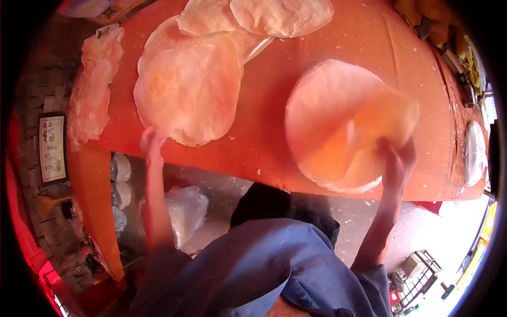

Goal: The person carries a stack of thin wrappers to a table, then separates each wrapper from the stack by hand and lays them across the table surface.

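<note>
A thin, round flatbread [327, 100] is on the right side of the orange table, its near right part lifted and blurred by motion. My right hand [398, 156] grips the raised edge, with some fingers hidden by the sheet. Left of it, another wide flatbread [187, 90] lies flat, overlapping others beneath it. My left hand [153, 141] is at that piece's near left edge, with thumb and fingers apart and nothing visible in them. Whether it touches the edge I cannot tell.
More flatbreads [282, 16] overlap at the table's far side. A folded row of thin sheets [97, 84] lies along the left edge. A clear plastic bag [187, 211] stands below the table [264, 116]. A wrapped white package [474, 153] sits at the right end.
</note>
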{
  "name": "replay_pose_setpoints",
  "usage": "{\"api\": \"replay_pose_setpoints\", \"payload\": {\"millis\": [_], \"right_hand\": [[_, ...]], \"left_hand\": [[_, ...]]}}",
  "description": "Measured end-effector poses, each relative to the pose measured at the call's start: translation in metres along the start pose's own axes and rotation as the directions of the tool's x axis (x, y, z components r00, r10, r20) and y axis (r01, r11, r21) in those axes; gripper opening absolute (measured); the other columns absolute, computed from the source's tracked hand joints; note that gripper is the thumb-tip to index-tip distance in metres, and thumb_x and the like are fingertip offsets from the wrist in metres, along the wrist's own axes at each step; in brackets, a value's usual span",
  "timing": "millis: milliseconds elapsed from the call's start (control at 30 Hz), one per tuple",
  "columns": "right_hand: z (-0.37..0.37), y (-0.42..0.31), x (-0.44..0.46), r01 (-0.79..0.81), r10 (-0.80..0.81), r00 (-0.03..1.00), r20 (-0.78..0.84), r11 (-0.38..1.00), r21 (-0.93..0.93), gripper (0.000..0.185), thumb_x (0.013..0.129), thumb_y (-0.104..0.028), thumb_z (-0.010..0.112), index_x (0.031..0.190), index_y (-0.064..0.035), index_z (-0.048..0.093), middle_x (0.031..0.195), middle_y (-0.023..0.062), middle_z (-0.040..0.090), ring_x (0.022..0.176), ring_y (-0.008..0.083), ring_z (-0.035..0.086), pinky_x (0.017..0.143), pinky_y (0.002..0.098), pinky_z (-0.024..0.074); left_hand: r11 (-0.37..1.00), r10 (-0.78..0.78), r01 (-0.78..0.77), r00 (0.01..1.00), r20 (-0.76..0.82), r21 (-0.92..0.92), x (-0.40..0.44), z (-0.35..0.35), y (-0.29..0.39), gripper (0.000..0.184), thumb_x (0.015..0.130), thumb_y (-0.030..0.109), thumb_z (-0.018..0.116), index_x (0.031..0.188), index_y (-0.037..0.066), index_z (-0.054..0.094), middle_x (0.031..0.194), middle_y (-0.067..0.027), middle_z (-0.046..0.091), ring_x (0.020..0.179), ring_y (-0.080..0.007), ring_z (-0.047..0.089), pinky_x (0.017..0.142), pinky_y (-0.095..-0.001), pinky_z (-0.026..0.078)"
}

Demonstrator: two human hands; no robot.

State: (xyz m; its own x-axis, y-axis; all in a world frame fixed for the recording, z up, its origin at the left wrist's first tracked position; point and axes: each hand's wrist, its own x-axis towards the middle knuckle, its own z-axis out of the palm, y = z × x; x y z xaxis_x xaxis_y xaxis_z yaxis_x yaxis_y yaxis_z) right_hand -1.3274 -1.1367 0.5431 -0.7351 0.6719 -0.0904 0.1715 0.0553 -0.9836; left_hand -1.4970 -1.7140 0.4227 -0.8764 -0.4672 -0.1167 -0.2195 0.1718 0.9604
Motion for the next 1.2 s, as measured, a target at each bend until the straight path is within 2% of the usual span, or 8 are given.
{"api": "replay_pose_setpoints", "payload": {"millis": [233,333,433,533,667,800,967,1200], "right_hand": [[0.114,-0.126,0.086,0.197,-0.188,0.885,0.427,0.980,0.022,0.033,0.080,-0.007,0.065,0.110,0.0042,0.059,0.092,0.0126,0.067,0.078,0.0199,0.066,0.069,0.0310,0.0548],[0.150,-0.177,0.135,0.652,-0.784,0.322,0.531,0.590,0.476,0.026,0.082,-0.018,0.062,0.101,-0.0004,0.067,0.095,0.0115,0.067,0.086,0.0184,0.063,0.076,0.0277,0.0478],[0.172,-0.188,0.122,0.692,-0.878,0.414,0.238,0.474,0.544,0.023,0.083,-0.019,0.058,0.090,-0.0012,0.069,0.080,0.0058,0.066,0.074,0.0173,0.063,0.069,0.0265,0.0463],[0.155,-0.169,0.162,0.290,-0.416,0.851,0.321,0.881,0.374,0.021,0.076,-0.016,0.067,0.093,-0.0039,0.069,0.078,0.0025,0.065,0.066,0.0159,0.060,0.057,0.0272,0.0429],[0.105,-0.018,0.161,0.110,-0.284,0.811,0.512,0.933,0.344,0.044,0.095,-0.028,0.055,0.129,-0.0004,0.050,0.104,0.0147,0.067,0.094,0.0263,0.068,0.084,0.0391,0.0570],[0.034,0.042,0.081,-0.055,0.082,0.968,0.237,0.991,-0.119,0.055,0.085,-0.014,0.070,0.129,0.0082,0.046,0.096,0.0167,0.066,0.077,0.0197,0.066,0.068,0.0303,0.0550],[-0.105,0.134,0.024,-0.025,0.006,0.996,-0.092,0.978,-0.207,0.043,0.083,-0.013,0.072,0.120,0.0011,0.056,0.086,0.0103,0.068,0.071,0.0178,0.065,0.061,0.0299,0.0523],[-0.223,0.170,-0.005,0.017,-0.256,0.958,-0.131,0.505,-0.863,0.047,0.072,-0.023,0.072,0.113,-0.0032,0.059,0.106,0.0220,0.059,0.103,0.0413,0.052,0.087,0.0483,0.0449]], "left_hand": [[0.964,-0.213,0.266,0.714,0.666,0.024,-0.172,0.111,0.021,0.030,0.091,0.010,0.062,0.118,-0.002,0.054,0.093,-0.0098,0.064,0.080,-0.0177,0.066,0.069,-0.0280,0.055],[0.943,-0.232,0.333,0.641,0.732,0.007,-0.204,0.136,0.010,0.032,0.092,0.012,0.061,0.119,-0.003,0.053,0.094,-0.0108,0.064,0.081,-0.0173,0.066,0.069,-0.0277,0.055],[0.916,-0.252,0.401,0.616,0.747,-0.021,-0.214,0.152,0.006,0.034,0.093,0.015,0.060,0.120,-0.005,0.052,0.095,-0.0111,0.064,0.080,-0.0158,0.065,0.067,-0.0265,0.053],[0.883,-0.314,0.469,0.584,0.749,0.005,-0.219,0.169,0.005,0.040,0.094,0.019,0.059,0.124,-0.006,0.049,0.100,-0.0113,0.063,0.084,-0.0168,0.064,0.070,-0.0282,0.054],[0.885,-0.317,0.466,0.585,0.747,0.011,-0.226,0.195,0.009,0.046,0.095,0.022,0.059,0.130,-0.004,0.046,0.111,-0.0168,0.059,0.095,-0.0225,0.064,0.078,-0.0320,0.055],[0.838,-0.359,0.545,0.554,0.751,-0.001,-0.237,0.220,0.012,0.059,0.092,0.026,0.065,0.137,-0.004,0.041,0.118,-0.0192,0.055,0.099,-0.0248,0.063,0.080,-0.0350,0.056],[0.991,-0.020,-0.053,0.840,0.542,0.119,-0.241,0.221,0.004,0.048,0.087,0.016,0.068,0.130,0.004,0.051,0.100,-0.0071,0.059,0.089,-0.0156,0.061,0.074,-0.0288,0.054],[0.746,0.405,-0.663,0.385,0.829,-0.056,-0.331,0.299,0.091,0.032,0.079,0.004,0.065,0.110,-0.003,0.059,0.103,-0.0179,0.062,0.091,-0.0320,0.062,0.079,-0.0377,0.052]]}}
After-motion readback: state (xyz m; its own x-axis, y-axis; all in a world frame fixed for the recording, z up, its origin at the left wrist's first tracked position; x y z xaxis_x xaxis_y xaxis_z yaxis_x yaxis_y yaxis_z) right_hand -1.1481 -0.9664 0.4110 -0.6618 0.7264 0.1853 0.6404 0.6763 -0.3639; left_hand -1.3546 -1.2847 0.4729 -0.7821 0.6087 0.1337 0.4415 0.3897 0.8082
